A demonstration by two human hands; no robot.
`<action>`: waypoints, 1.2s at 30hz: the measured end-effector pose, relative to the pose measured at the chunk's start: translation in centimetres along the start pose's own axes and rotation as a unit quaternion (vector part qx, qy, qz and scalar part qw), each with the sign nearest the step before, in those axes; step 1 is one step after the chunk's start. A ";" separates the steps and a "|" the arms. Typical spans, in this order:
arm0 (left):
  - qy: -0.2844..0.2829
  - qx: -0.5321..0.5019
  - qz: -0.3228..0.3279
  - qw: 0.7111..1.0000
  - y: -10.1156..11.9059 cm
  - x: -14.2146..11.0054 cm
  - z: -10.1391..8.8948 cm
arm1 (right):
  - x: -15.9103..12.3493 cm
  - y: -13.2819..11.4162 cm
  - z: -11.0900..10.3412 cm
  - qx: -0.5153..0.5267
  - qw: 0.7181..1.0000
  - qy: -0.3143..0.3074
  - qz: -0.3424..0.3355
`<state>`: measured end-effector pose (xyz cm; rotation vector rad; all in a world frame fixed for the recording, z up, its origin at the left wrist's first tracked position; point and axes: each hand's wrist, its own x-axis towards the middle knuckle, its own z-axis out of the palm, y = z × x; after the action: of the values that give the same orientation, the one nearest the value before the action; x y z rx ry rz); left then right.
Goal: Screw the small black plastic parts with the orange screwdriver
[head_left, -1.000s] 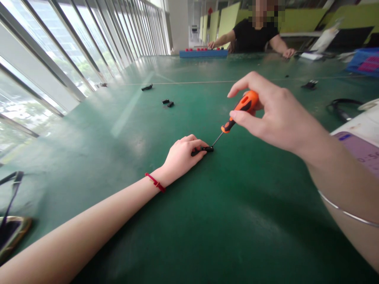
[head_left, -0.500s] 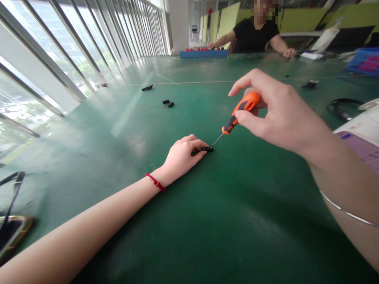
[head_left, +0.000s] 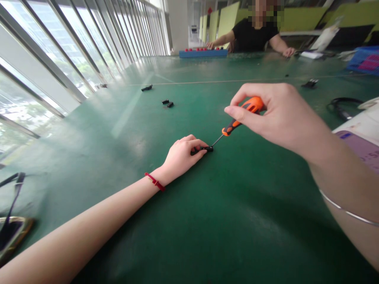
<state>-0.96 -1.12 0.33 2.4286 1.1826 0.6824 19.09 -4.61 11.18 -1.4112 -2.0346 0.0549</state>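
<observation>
My left hand (head_left: 184,156), a red cord at its wrist, presses a small black part (head_left: 209,149) against the green tabletop (head_left: 189,221). The part's kind cannot be made out, since the fingers cover much of it. My right hand (head_left: 275,112) is closed around the orange and black handle of a screwdriver (head_left: 232,127). Thumb and index finger pinch the handle from either side. The thin metal shaft slants down to the left, and its tip meets the right end of the black part.
Two small black pieces (head_left: 167,103) and a longer black piece (head_left: 147,88) lie farther back. A phone (head_left: 359,148) is at the right, another dark device (head_left: 13,232) at the lower left. Across the table sits a person (head_left: 254,35) behind a blue strip with red knobs (head_left: 203,53).
My right index finger has curled in and the thumb has slid forward along the handle. The screwdriver leans slightly more to the right. My left hand and the black part stay in place.
</observation>
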 end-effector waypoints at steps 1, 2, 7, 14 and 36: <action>0.000 -0.003 -0.001 1.000 -0.1 0.0 0.0 | 0.0 0.0 -0.1 -0.002 1.000 -0.004 0.007; 0.001 -0.005 -0.002 1.000 -0.1 0.0 0.0 | 0.0 0.0 -0.1 -0.004 1.000 -0.007 0.015; 0.005 -0.011 -0.001 1.000 0.0 0.0 0.0 | -0.1 -0.2 -0.3 0.023 1.000 -0.010 0.010; 0.015 -0.023 0.012 1.000 0.3 -0.2 0.1 | -0.1 -0.2 -0.1 -0.015 1.000 0.008 -0.007; 0.010 0.023 0.045 0.999 0.9 -0.4 -0.1 | -0.5 -0.7 0.7 0.009 0.998 -0.010 -0.060</action>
<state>-0.62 -1.96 0.78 2.5320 1.1131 0.7160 18.26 -5.04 10.64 -1.2786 -2.1249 0.0361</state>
